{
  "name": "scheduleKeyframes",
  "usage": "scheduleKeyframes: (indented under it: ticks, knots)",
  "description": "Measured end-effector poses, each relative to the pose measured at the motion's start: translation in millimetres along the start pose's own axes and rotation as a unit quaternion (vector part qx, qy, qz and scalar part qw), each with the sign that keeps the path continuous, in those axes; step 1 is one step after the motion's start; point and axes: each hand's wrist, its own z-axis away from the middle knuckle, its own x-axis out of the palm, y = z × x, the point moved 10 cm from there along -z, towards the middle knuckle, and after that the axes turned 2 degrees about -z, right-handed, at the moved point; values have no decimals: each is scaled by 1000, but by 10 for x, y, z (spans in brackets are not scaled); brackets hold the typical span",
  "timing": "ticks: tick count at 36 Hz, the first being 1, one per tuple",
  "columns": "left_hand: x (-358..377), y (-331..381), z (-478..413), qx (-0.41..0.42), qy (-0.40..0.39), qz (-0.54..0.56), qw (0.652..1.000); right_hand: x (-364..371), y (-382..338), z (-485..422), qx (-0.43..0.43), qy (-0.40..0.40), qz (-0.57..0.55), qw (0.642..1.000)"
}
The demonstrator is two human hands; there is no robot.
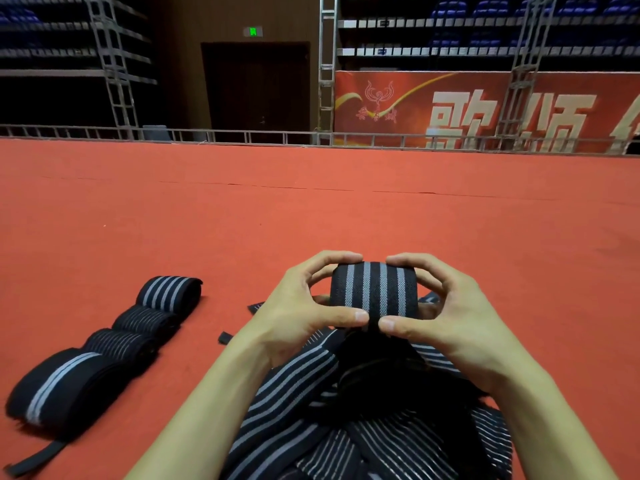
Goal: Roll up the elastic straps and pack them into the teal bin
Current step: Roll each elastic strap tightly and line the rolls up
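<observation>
The left hand and the right hand are both gripping a rolled black strap with grey stripes, fingers curling over its top from either side and the two thumbs pressing side by side against its lower front edge. They are holding it up above the red carpet floor, directly over a heap of unrolled striped straps lying beneath the forearms. Four finished rolls are sitting in a touching row on the floor to the left, the nearest one trailing a short black tail.
</observation>
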Motion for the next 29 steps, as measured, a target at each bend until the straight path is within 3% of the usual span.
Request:
scheduleKeyframes:
  ticks: [12, 22, 29]
  knots:
    - [-60, -100, -39, 6, 7, -40, 999, 26, 86, -30, 12, 4, 43, 999]
    - [-116, -245, -14, -6, -6, -10, 1000, 65, 110, -35, 0, 37, 143, 989]
    - [-340, -283, 351, -18, 4, -18, 1000, 379, 212, 153, 15, 41, 128, 991]
